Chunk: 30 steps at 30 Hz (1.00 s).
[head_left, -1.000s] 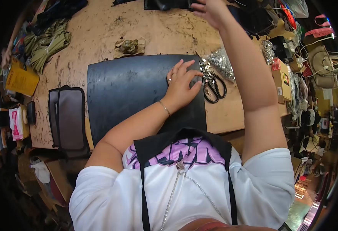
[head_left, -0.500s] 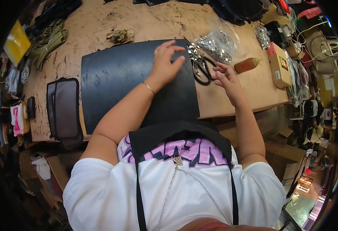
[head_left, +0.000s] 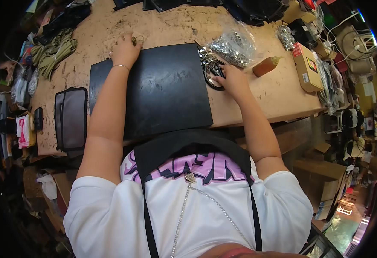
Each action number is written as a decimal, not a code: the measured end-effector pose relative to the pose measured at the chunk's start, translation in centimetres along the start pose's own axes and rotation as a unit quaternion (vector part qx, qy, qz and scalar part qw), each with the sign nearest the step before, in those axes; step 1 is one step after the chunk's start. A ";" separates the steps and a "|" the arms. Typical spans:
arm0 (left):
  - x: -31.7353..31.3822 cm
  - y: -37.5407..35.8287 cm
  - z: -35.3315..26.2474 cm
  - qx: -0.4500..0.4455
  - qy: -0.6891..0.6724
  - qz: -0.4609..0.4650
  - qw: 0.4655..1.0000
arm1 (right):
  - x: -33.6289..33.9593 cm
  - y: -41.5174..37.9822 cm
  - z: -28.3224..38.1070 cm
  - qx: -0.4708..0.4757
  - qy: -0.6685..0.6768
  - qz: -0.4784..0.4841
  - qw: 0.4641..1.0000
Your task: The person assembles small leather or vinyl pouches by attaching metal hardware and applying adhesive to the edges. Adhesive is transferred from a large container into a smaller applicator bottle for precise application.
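My left hand (head_left: 126,51) reaches past the far left corner of a black mat (head_left: 167,90). Its fingers are bent over a small olive-tan bundle (head_left: 134,41), most of which they hide. To the right of the mat, my right hand (head_left: 233,78) is closed on the black handles of a pair of scissors (head_left: 212,81), thumb on the near side. The scissors lie by a pile of small loose metal pieces (head_left: 206,56), and their blades are hard to make out. A clear plastic bag (head_left: 235,47) of shiny metal pieces lies just beyond.
Dark mesh panels with black edging (head_left: 73,118) lie at the left table edge. Olive straps (head_left: 55,56) are heaped at the far left. A brown bottle (head_left: 266,67) and a cardboard box (head_left: 307,69) are on the right. Dark pieces (head_left: 175,3) line the back.
My left hand has moved left from above the mat to the olive-tan bundle. My right hand has come left and down onto the scissors and closed on their handles.
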<state>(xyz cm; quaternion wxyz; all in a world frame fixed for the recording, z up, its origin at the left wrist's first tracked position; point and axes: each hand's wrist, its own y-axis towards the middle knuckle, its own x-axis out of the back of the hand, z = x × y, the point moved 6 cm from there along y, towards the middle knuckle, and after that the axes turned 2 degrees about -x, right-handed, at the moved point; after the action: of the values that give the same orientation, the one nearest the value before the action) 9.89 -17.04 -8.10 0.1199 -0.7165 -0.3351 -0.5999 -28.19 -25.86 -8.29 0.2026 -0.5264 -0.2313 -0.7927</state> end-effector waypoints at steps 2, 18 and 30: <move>-0.9 -0.4 -1.8 -0.056 0.023 -0.019 0.998 | -0.1 0.6 -0.3 -0.039 -0.007 0.079 0.996; -4.7 -2.4 -17.1 -0.241 -0.149 0.074 0.956 | 0.4 -2.8 -1.5 -0.140 0.667 0.292 0.671; -4.7 -7.4 -23.8 -0.388 0.037 0.079 0.918 | 4.2 -3.3 -4.2 -0.151 0.542 0.184 0.806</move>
<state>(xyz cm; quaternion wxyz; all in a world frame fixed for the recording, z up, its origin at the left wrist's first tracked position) -13.52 -26.79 -8.28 -0.1078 -0.7082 -0.0140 -0.6976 -34.66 -25.97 -6.33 0.3547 -0.0681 0.1400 -0.9219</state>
